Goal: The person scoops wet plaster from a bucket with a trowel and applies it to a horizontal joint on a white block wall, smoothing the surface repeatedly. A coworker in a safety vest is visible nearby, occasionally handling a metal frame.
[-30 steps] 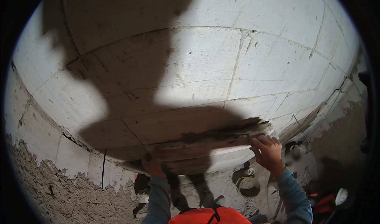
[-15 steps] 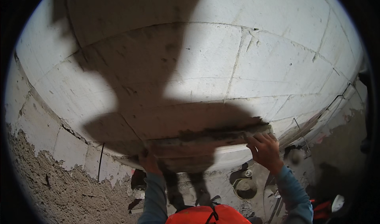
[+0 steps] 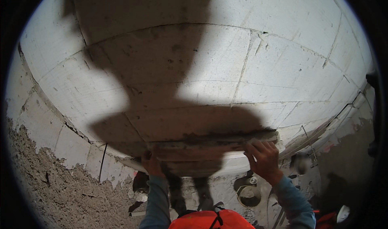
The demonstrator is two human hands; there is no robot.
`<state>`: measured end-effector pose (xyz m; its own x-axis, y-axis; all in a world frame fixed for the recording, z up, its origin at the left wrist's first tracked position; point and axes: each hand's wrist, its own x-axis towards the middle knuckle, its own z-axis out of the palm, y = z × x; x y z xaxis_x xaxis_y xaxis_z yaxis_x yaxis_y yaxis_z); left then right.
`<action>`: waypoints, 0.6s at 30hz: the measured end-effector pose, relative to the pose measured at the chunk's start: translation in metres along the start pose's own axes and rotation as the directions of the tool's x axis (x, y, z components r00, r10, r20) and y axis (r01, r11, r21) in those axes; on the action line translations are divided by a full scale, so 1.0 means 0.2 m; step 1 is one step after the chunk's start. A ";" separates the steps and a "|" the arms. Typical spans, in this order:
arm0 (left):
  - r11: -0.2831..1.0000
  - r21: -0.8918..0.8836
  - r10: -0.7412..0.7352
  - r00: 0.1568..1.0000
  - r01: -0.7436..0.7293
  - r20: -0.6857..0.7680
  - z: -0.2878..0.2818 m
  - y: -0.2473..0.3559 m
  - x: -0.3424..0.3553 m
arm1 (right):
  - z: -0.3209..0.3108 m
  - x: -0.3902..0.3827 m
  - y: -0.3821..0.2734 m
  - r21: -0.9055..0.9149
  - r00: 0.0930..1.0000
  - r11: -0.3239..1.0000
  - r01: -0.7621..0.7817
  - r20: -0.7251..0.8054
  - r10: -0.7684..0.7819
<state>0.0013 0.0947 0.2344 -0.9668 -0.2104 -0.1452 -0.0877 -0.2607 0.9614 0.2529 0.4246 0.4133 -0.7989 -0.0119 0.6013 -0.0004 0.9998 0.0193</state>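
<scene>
A long, straight, flat bar [image 3: 194, 153] lies level along the foot of the pale block wall [image 3: 266, 71], mostly in my shadow. Its material is hard to make out. My left hand [image 3: 152, 163] is closed round its left end, thumb side up. Toward the right end, my right hand [image 3: 263, 159] grips it with bent fingers over the upper edge. A dark, wet-looking smear [image 3: 226, 137] runs on the wall just above the bar.
Below stands a round bucket [image 3: 239, 197] with grey contents. Thin metal rods stick out at the left [image 3: 103, 163] and right [image 3: 304, 132]. Rough mortar [image 3: 60, 188] covers the lower left surface. A red and white object [image 3: 342, 214] lies at the lower right.
My right hand has shifted a little left along the bar, leaving more of its right end showing. The left hand keeps its grip. The view has turned slightly.
</scene>
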 end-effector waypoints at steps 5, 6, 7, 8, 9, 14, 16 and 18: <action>1.000 0.021 0.005 1.000 -0.006 0.023 -0.03 -0.02 0.03 | 0.08 0.12 -0.06 -0.063 0.999 0.997 0.044 0.028 -0.042; 1.000 0.006 0.001 0.999 -0.001 0.037 -0.04 -0.03 0.03 | 0.08 0.12 -0.05 -0.072 0.996 0.996 0.049 0.072 -0.044; 1.000 -0.012 -0.004 0.999 0.005 0.049 -0.04 -0.03 0.04 | 0.08 0.11 -0.04 -0.067 0.997 0.996 0.053 0.055 -0.049; 0.999 -0.029 -0.010 0.998 0.012 0.061 -0.05 -0.04 0.04 | 0.06 0.10 -0.02 -0.059 0.997 0.997 0.050 0.062 -0.046; 1.000 -0.021 -0.001 0.999 0.002 0.047 -0.05 -0.04 0.04 | 0.05 0.08 0.00 -0.042 0.997 0.997 0.058 0.054 -0.056; 0.998 0.026 0.060 0.998 -0.061 0.030 -0.04 -0.03 0.03 | 0.00 0.00 0.09 -0.052 0.996 0.999 -0.004 0.089 0.009; 0.999 0.024 0.034 0.999 -0.035 0.034 -0.03 -0.02 0.03 | 0.00 -0.03 0.10 0.007 0.998 1.000 0.008 0.064 -0.009; 1.000 0.011 0.015 0.999 -0.016 0.041 -0.02 0.00 0.01 | 0.01 -0.05 0.11 -0.047 0.994 0.998 -0.032 0.101 0.037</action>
<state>-0.0003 0.0897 0.2319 -0.9770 -0.1757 -0.1208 -0.0751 -0.2466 0.9662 0.2605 0.4465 0.4056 -0.8550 0.0264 0.5180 0.0536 0.9979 0.0376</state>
